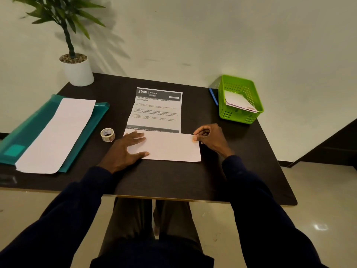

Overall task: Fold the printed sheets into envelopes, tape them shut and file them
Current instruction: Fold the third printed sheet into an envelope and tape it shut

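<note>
Dark, nearly black, the desk [173, 180] stands against a pale wall. Along its left side lies a teal folder [32, 130] with a blank white sheet [58, 132] resting lengthwise on top. At the centre is the printed sheet [156, 113], text facing up, its near end folded over so a plain white flap covers the lower part. A potted plant [78, 72] stands at the far left corner. A green basket [228, 113] at the far right holds folded papers [239, 102]. The left hand [125, 149] lies flat, fingers spread, pressing the flap's left end. The right hand [210, 138] has its fingers curled, pinching the flap's upper right corner. A tape roll [107, 134] sits just left of the printed sheet, and a blue pen [213, 96] lies beside the basket.
</note>
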